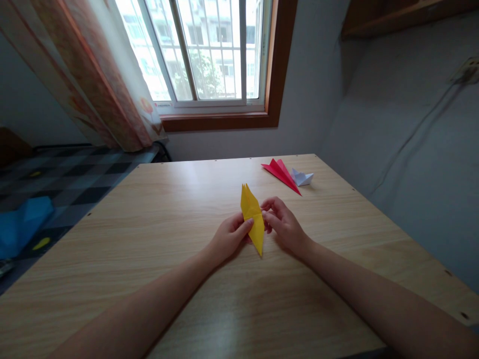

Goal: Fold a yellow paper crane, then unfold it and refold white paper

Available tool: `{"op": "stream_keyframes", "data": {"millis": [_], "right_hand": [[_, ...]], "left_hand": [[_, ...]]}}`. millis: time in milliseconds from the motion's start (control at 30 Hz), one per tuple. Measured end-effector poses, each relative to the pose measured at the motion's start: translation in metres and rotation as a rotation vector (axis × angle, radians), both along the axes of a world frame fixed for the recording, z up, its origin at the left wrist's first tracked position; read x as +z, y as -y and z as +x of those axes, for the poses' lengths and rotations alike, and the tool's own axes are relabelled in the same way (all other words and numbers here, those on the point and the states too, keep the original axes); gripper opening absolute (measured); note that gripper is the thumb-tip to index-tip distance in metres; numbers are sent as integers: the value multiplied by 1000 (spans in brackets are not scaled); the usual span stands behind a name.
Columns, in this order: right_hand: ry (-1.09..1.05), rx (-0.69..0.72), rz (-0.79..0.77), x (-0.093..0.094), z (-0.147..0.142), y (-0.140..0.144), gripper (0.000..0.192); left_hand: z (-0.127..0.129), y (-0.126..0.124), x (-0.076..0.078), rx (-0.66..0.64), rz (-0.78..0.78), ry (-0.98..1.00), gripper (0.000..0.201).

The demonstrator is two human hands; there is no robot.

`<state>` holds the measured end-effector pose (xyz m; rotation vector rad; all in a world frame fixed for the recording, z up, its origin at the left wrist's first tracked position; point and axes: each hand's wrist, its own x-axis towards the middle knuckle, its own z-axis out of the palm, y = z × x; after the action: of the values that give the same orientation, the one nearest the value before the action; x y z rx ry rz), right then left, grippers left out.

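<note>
A piece of yellow folded paper [256,232] is held over the middle of the table, a long diamond shape with pointed ends and a crease across its middle. Its upper end is split into narrow points. My left hand [232,233] grips it from the left, thumb on the front face and the other fingers behind. At the right edge of the paper is my right hand [284,224], its fingers curled and the thumb and index tips pinching close to the crease. The paper hides part of the fingers on both sides.
A red paper plane [281,174] and a white paper boat [302,177] lie on the wooden table [179,194] at the far right. On the left, a blue folded paper [26,224] rests on a checked cloth [101,167]. Behind the table is a window [213,55].
</note>
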<state>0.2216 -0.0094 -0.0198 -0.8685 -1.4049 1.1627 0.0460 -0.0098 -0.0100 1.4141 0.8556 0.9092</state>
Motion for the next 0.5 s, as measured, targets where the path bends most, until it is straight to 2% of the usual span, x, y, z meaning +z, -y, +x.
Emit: {"op": "stream_keyframes", "data": {"millis": [133,333,500], "right_hand": [[20,2,-57,-2,-2,-2,32],[158,32,-43,1,0,-2,35],[179,31,-1,3,0,-1,35]], "left_hand": [[0,1,2,12,-6,-11,40],[1,2,3,24,6,-12,39],[0,2,3,11,1,1,40]]}}
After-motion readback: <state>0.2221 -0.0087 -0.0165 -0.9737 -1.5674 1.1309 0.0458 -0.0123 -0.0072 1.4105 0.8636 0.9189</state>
